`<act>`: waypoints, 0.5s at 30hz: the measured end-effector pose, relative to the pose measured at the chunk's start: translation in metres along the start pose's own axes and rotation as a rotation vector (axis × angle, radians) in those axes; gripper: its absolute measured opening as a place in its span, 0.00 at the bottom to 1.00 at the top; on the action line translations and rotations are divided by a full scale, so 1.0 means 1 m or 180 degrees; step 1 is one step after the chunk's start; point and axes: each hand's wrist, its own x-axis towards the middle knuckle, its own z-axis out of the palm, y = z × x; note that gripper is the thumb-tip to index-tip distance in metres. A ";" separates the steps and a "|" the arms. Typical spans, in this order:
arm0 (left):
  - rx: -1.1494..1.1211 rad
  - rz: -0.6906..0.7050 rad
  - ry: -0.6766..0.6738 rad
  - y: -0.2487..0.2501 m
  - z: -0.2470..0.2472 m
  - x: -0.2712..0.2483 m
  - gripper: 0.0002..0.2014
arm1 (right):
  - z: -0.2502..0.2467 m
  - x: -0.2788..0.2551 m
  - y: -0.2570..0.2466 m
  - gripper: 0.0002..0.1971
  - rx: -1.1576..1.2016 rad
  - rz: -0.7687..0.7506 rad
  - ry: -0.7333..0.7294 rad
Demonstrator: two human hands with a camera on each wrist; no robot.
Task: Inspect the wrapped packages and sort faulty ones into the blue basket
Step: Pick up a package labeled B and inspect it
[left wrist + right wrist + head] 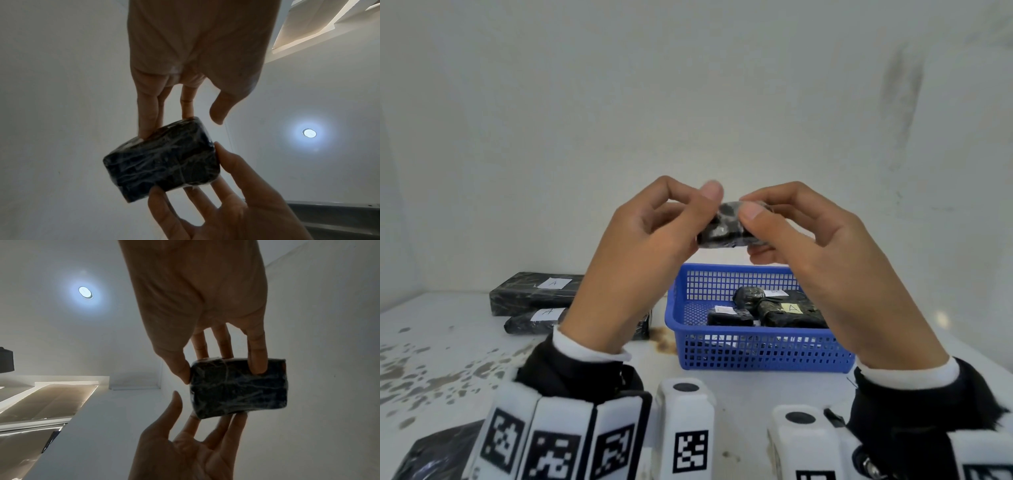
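A small black package [722, 229] wrapped in clear film is held up above the blue basket [756, 349]. My right hand [755, 233] pinches it: the thumb [180, 369] presses one edge and a finger [257, 363] lies across its face. My left hand [705, 214] meets it from the other side. Its fingers [148, 113] reach straight to the end of the package [162, 159], and its thumb [218, 112] stands off it. The film shows creases; no label shows on the visible sides.
The basket holds three wrapped black packages [791, 313], some labelled. Two longer packages marked A [534, 291] lie at the back left of the stained white table [465, 359]. Another dark package [431, 455] sits at the near left edge. A wall stands close behind.
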 end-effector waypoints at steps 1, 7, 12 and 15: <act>-0.0020 -0.0084 -0.0014 0.000 -0.001 0.000 0.20 | 0.000 0.000 0.000 0.07 0.0006 -0.0011 -0.0019; -0.0381 -0.0601 -0.0141 -0.001 -0.008 0.003 0.15 | -0.003 0.001 0.004 0.08 0.0168 -0.0084 -0.0219; -0.0445 -0.0453 -0.0129 -0.002 -0.012 0.003 0.20 | -0.004 0.002 0.007 0.12 0.0139 -0.0217 -0.0277; -0.0159 -0.0371 -0.0044 -0.004 -0.010 0.004 0.26 | -0.003 0.002 0.009 0.23 0.0196 -0.0375 -0.0276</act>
